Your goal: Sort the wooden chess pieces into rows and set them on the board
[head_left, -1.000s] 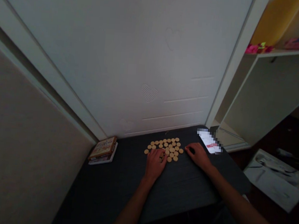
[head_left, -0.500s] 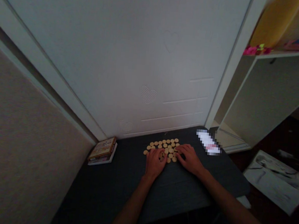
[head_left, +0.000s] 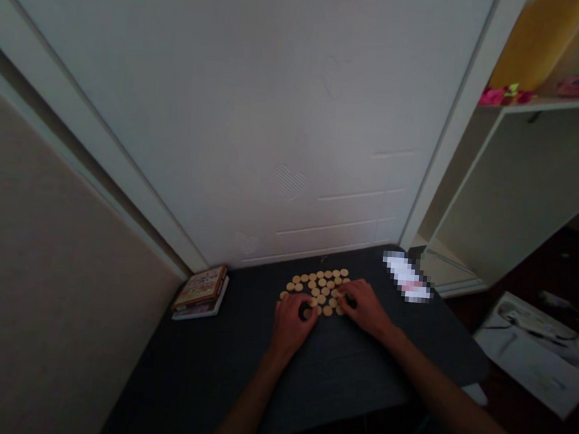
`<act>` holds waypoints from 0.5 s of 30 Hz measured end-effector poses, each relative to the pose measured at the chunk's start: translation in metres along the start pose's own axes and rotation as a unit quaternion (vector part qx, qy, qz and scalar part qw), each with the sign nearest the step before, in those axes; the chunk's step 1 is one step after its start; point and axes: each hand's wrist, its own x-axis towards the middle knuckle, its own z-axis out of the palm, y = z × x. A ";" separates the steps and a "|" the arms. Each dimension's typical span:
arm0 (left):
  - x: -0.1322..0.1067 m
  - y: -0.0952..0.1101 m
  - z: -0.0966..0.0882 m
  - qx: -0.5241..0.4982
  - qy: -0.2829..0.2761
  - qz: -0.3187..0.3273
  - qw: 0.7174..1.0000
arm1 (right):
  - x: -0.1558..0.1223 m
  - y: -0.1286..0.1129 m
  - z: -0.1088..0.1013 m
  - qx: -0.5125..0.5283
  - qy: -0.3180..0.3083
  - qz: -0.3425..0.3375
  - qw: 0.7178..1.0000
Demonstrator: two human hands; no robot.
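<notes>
Small round pale wooden discs (head_left: 324,291) lie flat in uneven rows on the dark table (head_left: 347,375). At the near left of this group is my left hand (head_left: 292,321), its thumb and forefinger curled into a ring and closed on a wooden disc (head_left: 313,302). My right hand (head_left: 366,308) rests at the right side of the group. Its fingers and thumb are bent together at the edge of a wooden disc (head_left: 335,293), which they seem to grip. Both hands cover some of the discs.
A small stack of books (head_left: 202,294) lies at the table's left, by the wall. A blurred-out white item (head_left: 408,277) is at the back right. Behind the table stands a white panel (head_left: 225,138) with heart reliefs. Open shelves (head_left: 543,106) and a flat box (head_left: 534,353) are at right.
My left hand has shifted slightly left and nearer, its thumb and forefinger now closer together. My right fingers have curled in more. Several discs between the hands lie differently.
</notes>
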 end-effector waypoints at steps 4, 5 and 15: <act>-0.026 -0.017 -0.028 0.007 -0.080 0.038 0.996 | -0.036 0.016 -0.023 -0.009 -0.004 0.022 1.000; -0.029 -0.019 -0.032 0.010 -0.088 0.038 0.995 | -0.044 0.020 -0.027 -0.013 -0.010 0.030 0.999; -0.025 -0.022 -0.021 0.033 -0.052 0.033 0.998 | -0.044 0.012 -0.023 -0.065 -0.088 0.014 0.994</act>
